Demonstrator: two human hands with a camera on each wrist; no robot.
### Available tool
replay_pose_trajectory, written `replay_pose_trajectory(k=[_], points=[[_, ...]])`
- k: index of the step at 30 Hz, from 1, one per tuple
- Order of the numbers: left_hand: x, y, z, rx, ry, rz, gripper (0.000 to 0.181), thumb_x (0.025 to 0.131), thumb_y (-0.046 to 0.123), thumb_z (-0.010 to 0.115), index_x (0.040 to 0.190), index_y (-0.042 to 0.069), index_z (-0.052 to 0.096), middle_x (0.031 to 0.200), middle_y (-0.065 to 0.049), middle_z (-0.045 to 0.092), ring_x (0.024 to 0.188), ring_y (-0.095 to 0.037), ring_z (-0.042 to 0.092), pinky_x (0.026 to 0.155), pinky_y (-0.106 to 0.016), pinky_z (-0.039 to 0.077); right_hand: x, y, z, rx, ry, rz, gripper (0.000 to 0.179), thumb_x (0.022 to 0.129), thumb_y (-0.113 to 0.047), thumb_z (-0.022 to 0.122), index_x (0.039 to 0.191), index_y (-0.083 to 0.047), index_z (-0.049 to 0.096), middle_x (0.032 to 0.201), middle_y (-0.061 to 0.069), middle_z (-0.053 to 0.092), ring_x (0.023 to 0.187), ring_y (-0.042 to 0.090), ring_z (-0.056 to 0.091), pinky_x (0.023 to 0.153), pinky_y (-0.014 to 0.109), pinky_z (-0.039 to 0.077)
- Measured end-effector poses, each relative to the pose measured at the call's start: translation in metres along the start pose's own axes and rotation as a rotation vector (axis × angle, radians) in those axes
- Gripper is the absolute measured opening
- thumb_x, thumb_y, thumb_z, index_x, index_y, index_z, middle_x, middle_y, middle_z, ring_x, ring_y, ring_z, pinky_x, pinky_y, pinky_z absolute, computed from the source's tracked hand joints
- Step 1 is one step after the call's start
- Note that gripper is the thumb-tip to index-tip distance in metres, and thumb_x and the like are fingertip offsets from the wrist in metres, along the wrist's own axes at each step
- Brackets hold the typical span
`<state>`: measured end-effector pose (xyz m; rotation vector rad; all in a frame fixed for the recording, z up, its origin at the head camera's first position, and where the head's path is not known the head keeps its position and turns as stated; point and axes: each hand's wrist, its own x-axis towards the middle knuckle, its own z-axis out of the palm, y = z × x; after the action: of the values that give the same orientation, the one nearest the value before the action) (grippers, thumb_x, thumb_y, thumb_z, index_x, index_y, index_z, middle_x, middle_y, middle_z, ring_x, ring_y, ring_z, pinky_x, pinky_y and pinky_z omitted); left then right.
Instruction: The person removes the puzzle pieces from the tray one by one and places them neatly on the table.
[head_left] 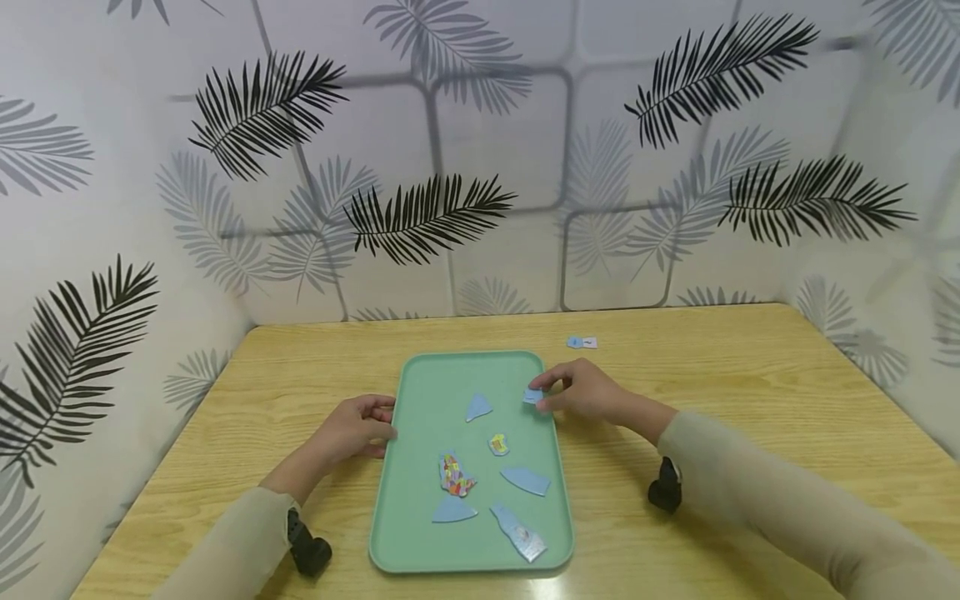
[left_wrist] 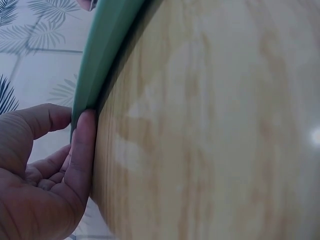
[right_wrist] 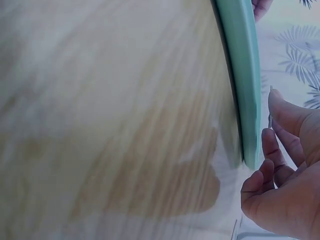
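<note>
A green tray (head_left: 420, 375) lies on the wooden table, with several flat cut pieces in it. My left hand (head_left: 363, 429) holds the tray's left rim between thumb and fingers, as the left wrist view shows. Over the tray's right side, my right hand (head_left: 581, 390) pinches a small flat pale-blue piece (head_left: 532, 396) with a dark mark. In the right wrist view this piece (right_wrist: 270, 107) appears edge-on between thumb and fingers. Nearest to it in the tray is a pale-blue triangular piece (head_left: 478, 407). A small yellow-patterned piece (head_left: 498, 444) lies mid-tray.
Lower in the tray lie a multicoloured piece (head_left: 454, 475), a blue wedge (head_left: 453, 510), a blue curved piece (head_left: 527, 480) and a long bottle-shaped piece (head_left: 517, 533). Behind the tray, a small blue-and-white piece (head_left: 582, 342) rests on the table (head_left: 697, 358). A leaf-patterned wall stands behind.
</note>
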<state>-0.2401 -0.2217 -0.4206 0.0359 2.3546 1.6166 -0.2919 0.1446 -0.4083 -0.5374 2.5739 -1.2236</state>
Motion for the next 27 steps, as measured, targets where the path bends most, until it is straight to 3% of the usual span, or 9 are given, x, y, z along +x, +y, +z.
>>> replay_pose_trajectory(k=[8, 16, 27], points=[[0.001, 0.001, 0.000, -0.003, -0.004, -0.011, 0.056, 0.087, 0.002, 0.066, 0.139, -0.005, 0.045, 0.107, -0.015, 0.055, 0.089, -0.020, 0.059, 0.071, -0.036, 0.058, 0.003, 0.012, -0.019, -0.016, 0.046, -0.005, 0.028, 0.084, -0.014, 0.077, 0.112, -0.008, 0.073, 0.101, 0.003, 0.067, 0.071, 0.020, 0.039, 0.058, 0.028, 0.034], [0.000, 0.002, 0.001, 0.001, 0.003, -0.018, 0.056, 0.087, 0.002, 0.066, 0.139, -0.005, 0.045, 0.107, -0.014, 0.053, 0.090, -0.021, 0.058, 0.071, -0.036, 0.058, 0.008, 0.027, -0.039, -0.040, 0.091, 0.039, 0.027, 0.087, -0.013, 0.074, 0.113, -0.007, 0.072, 0.108, 0.007, 0.066, 0.083, 0.023, 0.042, 0.067, 0.031, 0.038], [-0.001, 0.002, 0.000, 0.009, 0.001, -0.022, 0.055, 0.088, 0.002, 0.065, 0.139, -0.005, 0.045, 0.107, -0.015, 0.054, 0.090, -0.021, 0.058, 0.072, -0.036, 0.058, 0.017, 0.047, -0.057, -0.069, 0.082, 0.020, 0.032, 0.088, -0.013, 0.073, 0.117, -0.002, 0.069, 0.117, 0.014, 0.064, 0.090, 0.023, 0.046, 0.074, 0.032, 0.041]])
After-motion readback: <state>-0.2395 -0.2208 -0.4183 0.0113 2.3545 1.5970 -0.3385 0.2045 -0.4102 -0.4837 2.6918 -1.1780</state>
